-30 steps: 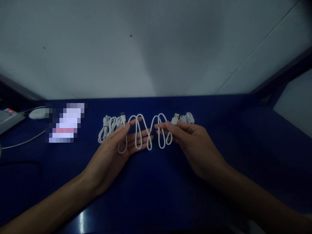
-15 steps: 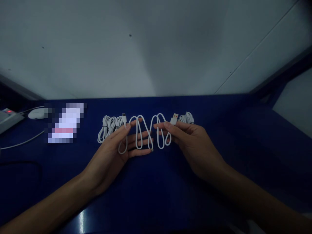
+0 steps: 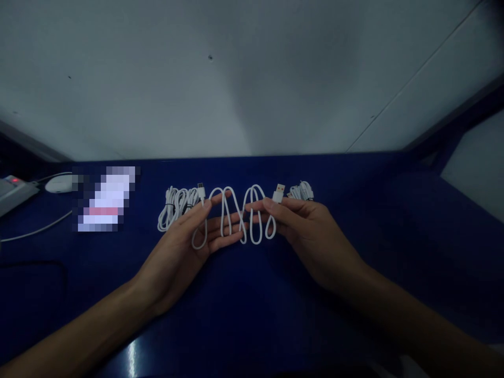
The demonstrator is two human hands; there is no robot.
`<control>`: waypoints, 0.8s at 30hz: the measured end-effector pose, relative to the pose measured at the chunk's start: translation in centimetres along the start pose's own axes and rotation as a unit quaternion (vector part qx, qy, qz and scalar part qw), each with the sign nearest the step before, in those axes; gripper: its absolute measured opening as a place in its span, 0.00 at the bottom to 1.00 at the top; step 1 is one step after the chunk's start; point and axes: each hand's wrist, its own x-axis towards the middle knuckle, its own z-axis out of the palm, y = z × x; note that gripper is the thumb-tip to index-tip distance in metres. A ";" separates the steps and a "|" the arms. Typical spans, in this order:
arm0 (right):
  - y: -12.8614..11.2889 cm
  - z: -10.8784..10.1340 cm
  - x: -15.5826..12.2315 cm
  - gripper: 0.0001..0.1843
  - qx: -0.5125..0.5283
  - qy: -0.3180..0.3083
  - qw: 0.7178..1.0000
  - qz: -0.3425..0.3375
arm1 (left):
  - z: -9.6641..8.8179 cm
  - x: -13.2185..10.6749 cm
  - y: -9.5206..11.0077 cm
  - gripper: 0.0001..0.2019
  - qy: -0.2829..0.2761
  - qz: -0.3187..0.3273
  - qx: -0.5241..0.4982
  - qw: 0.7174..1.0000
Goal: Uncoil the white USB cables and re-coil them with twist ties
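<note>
Between my hands hangs a white USB cable [image 3: 256,240], draped in several loose loops over the fingers. My left hand [image 3: 192,231] pinches it near the small plug [image 3: 201,191] with the thumb on top, its other fingers stretched under the loops. My right hand [image 3: 305,226] grips the other end just below the USB-A plug [image 3: 279,192], which points up. Behind my left hand lie bundled white cables [image 3: 170,205] with dark ties. Another bundled cable [image 3: 304,191] shows beyond my right hand, partly hidden by it.
On the blue tabletop [image 3: 252,315] at the left is a blurred-out bright screen [image 3: 108,199]. A white rounded device [image 3: 59,182] and a power strip [image 3: 16,190] with a red light sit further left, with cords. A pale wall [image 3: 252,94] rises behind the table.
My right hand has shifted slightly left with its plug, bringing the cable loops closer together. My left hand's lower fingers have curled in a little under the loops.
</note>
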 end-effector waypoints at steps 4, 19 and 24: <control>-0.1 0.0 0.0 0.12 0.009 -0.024 1.000 0.001 | 0.0 -0.1 0.0 0.19 -0.017 -0.008 -0.004 1.000; 0.2 0.1 0.0 0.12 -0.004 -0.027 0.999 -0.021 | -0.3 0.2 -0.3 0.21 -0.028 0.003 -0.006 1.000; 0.2 0.1 0.1 0.11 0.007 -0.016 1.000 -0.009 | -0.2 0.2 -0.3 0.21 -0.022 -0.001 -0.010 1.000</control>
